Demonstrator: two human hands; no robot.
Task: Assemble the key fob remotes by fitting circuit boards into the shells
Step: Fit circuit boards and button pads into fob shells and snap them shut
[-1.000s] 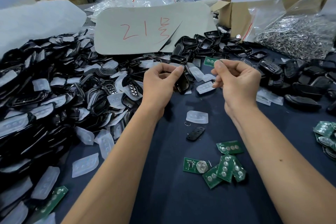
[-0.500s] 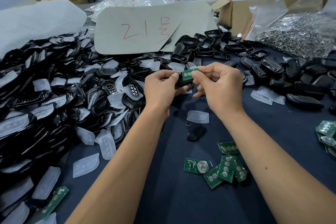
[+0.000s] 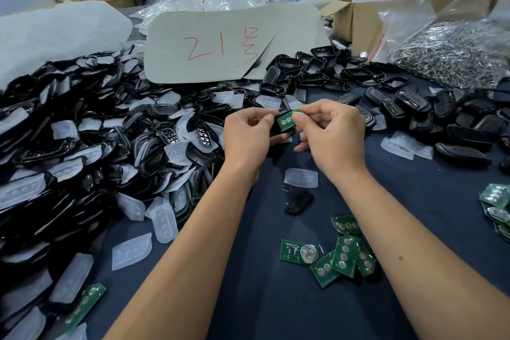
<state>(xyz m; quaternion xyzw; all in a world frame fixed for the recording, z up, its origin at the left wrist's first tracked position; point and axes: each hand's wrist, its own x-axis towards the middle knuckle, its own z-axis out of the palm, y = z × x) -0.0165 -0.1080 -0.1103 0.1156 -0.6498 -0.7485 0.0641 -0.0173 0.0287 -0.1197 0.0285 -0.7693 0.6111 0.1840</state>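
Observation:
My left hand (image 3: 248, 132) grips a black key fob shell (image 3: 276, 130) above the dark blue table. A green circuit board (image 3: 287, 119) with round contacts lies in the shell's open side. My right hand (image 3: 334, 132) pinches the board's right end with thumb and forefinger. Most of the shell is hidden behind my fingers. Several loose green circuit boards (image 3: 342, 254) lie near me on the table (image 3: 262, 298), one with a coin cell.
A big heap of black shells and clear rubber pads (image 3: 82, 146) fills the left. More shells (image 3: 317, 69) and finished fobs (image 3: 408, 102) lie behind and right. A bag of metal rings (image 3: 452, 55), a grey card (image 3: 229, 44), more boards (image 3: 496, 201), a small black part (image 3: 299, 201).
My right hand picked a green board from behind, brought it left to the shell in my left hand, and now sets it into the shell. The left hand stayed almost still.

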